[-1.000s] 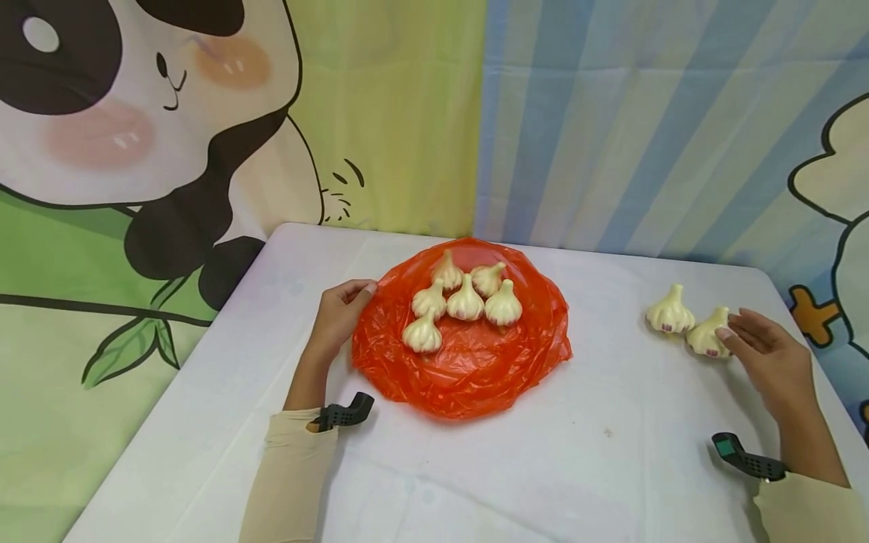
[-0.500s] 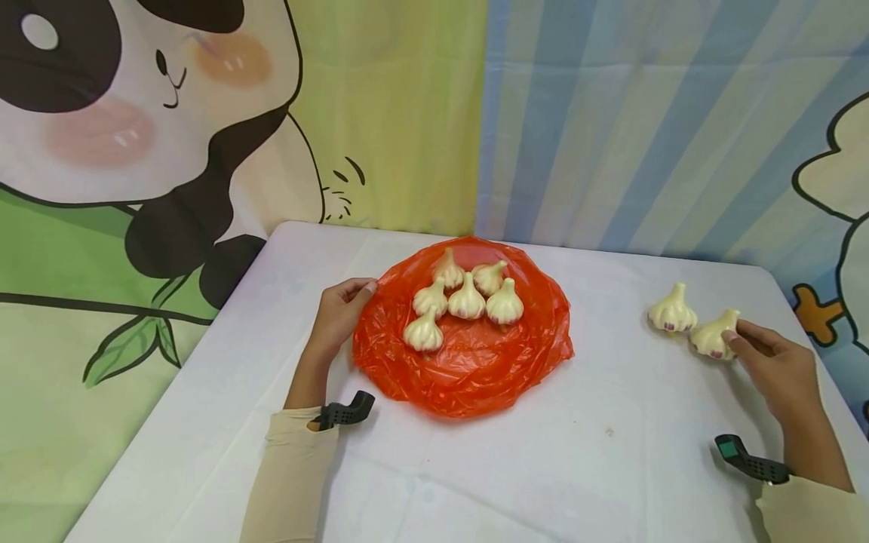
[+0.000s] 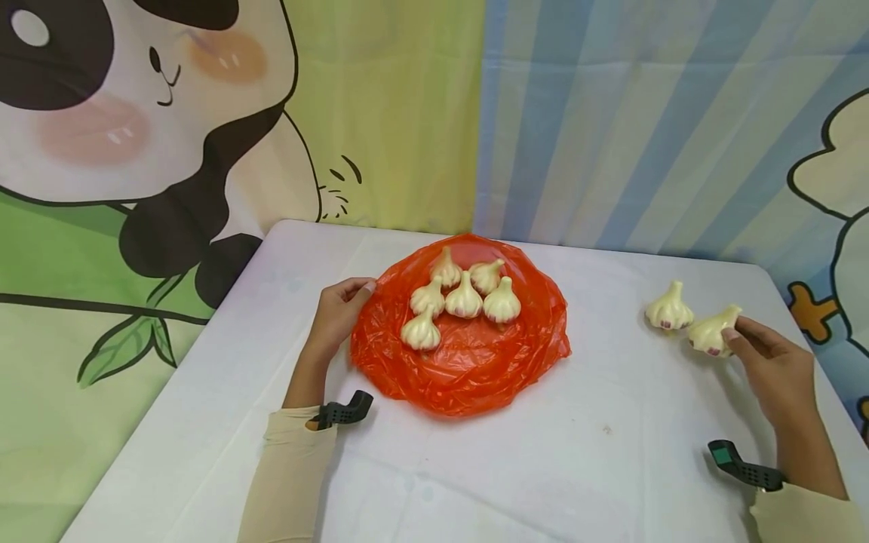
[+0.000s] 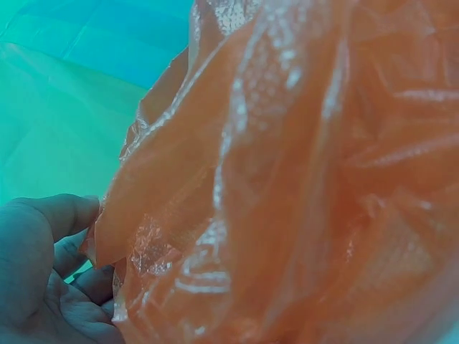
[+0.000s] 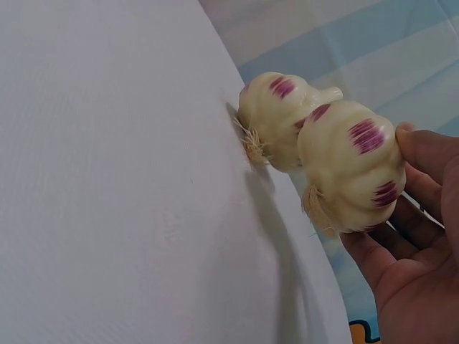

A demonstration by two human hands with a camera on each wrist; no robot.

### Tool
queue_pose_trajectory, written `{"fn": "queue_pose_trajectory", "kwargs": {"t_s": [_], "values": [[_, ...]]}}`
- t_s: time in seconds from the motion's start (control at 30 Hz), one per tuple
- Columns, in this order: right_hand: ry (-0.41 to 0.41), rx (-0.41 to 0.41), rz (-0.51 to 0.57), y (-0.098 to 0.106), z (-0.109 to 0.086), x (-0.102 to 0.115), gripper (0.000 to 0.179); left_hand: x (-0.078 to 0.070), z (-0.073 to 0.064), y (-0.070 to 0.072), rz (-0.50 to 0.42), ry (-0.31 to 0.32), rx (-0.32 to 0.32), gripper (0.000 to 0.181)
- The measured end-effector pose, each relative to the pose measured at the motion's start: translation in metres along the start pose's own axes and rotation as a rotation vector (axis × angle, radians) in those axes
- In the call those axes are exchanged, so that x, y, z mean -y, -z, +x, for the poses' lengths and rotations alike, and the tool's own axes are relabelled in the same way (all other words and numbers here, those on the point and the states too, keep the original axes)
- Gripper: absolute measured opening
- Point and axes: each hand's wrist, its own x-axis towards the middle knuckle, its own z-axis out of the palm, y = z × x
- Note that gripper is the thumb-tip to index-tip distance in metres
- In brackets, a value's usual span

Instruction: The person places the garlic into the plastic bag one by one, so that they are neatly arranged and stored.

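My right hand (image 3: 777,369) pinches a garlic bulb (image 3: 711,333) between thumb and fingers at the right of the table. In the right wrist view that garlic bulb (image 5: 351,168) shows purple streaks and a tuft of roots. Just left of it in the head view stands another garlic bulb (image 3: 669,308), upright on the table. My left hand (image 3: 338,317) pinches the rim of a red plastic bag (image 3: 475,369), which is spread wide with its mouth up. Inside the bag sit several garlic bulbs (image 3: 464,298). The left wrist view shows the bag's crinkled side (image 4: 287,186) by my thumb and fingers.
The white-covered table (image 3: 543,467) reaches back to a printed cloth backdrop (image 3: 611,121) with a panda and stripes. Its right edge runs close beside my right hand. A black wrist camera (image 3: 747,466) sits on the right wrist, another wrist camera (image 3: 345,409) on the left.
My right hand's hold has settled round the garlic bulb, which is tilted and raised slightly. The left hand and the bag stay in place.
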Motion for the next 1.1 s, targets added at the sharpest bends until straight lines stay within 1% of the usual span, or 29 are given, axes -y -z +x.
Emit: {"fn": "queue_pose_trajectory", "kwargs": {"t_s": [0.07, 0.27, 0.5, 0.6, 0.77, 0.9, 1.0, 1.1], "values": [[0.022, -0.003, 0.011, -0.003, -0.002, 0.002, 0.066, 0.000, 0.000, 0.001, 0.004, 0.003, 0.001, 0.037], [0.119, -0.029, 0.016, -0.009, -0.011, 0.011, 0.059, 0.000, 0.000, 0.001, 0.002, 0.011, 0.005, 0.037], [0.197, -0.053, 0.024, -0.013, -0.022, 0.030, 0.054, 0.001, 0.000, 0.000, -0.001, 0.002, 0.005, 0.037], [0.231, -0.052, 0.054, -0.017, -0.028, 0.039, 0.051, 0.002, 0.000, 0.000, -0.001, 0.001, 0.006, 0.036], [0.278, -0.014, 0.066, -0.027, -0.034, 0.053, 0.050, 0.001, 0.000, 0.000, 0.000, 0.000, 0.002, 0.036], [0.365, 0.006, 0.064, -0.037, -0.037, 0.061, 0.049, 0.001, 0.000, 0.001, -0.003, -0.005, -0.002, 0.036], [0.435, 0.016, 0.085, -0.046, -0.039, 0.066, 0.046, 0.000, 0.000, 0.001, -0.011, -0.005, -0.006, 0.035], [0.481, 0.030, 0.119, -0.054, -0.041, 0.072, 0.045, 0.000, -0.001, 0.001, -0.017, -0.009, -0.006, 0.035]]}}
